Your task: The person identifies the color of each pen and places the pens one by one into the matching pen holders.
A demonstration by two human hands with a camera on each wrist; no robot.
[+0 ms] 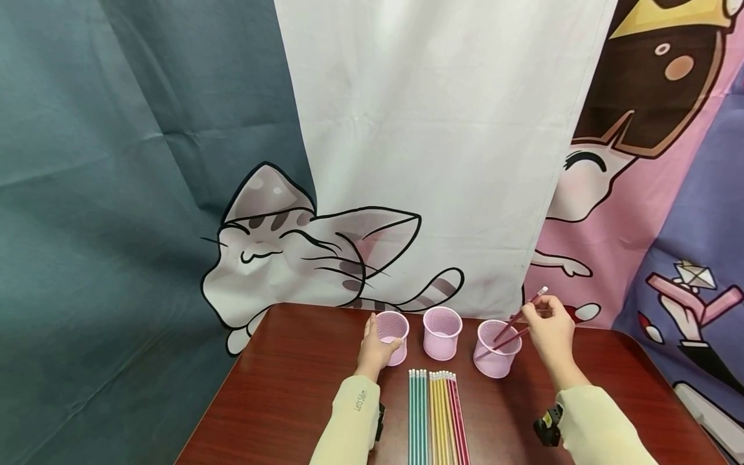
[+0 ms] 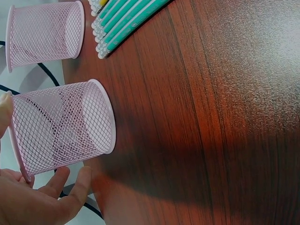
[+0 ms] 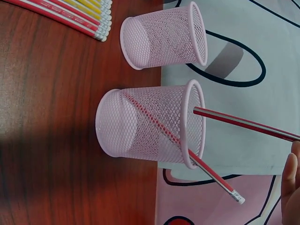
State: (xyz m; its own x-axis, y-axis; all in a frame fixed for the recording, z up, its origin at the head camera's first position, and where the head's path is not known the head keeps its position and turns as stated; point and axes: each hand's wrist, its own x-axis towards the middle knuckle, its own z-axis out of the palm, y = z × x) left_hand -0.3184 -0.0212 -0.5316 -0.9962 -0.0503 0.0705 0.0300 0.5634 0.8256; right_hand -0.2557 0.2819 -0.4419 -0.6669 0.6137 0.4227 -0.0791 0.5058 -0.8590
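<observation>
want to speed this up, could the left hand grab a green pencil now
Likely yes: the green pencils lie close by with nothing over them, though the left hand holds the left cup and would probably have to let go first.

Metal-mesh cups (image 3: 140, 136); glossy wooden table (image 1: 279, 387)

Right cup (image 1: 494, 367): room beside leaning pencil (image 3: 214, 176)

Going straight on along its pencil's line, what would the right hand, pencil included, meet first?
The rightmost pink cup, probably its inner wall: the red pencil in the right hand points into its mouth, though the tip's depth is unclear.
</observation>
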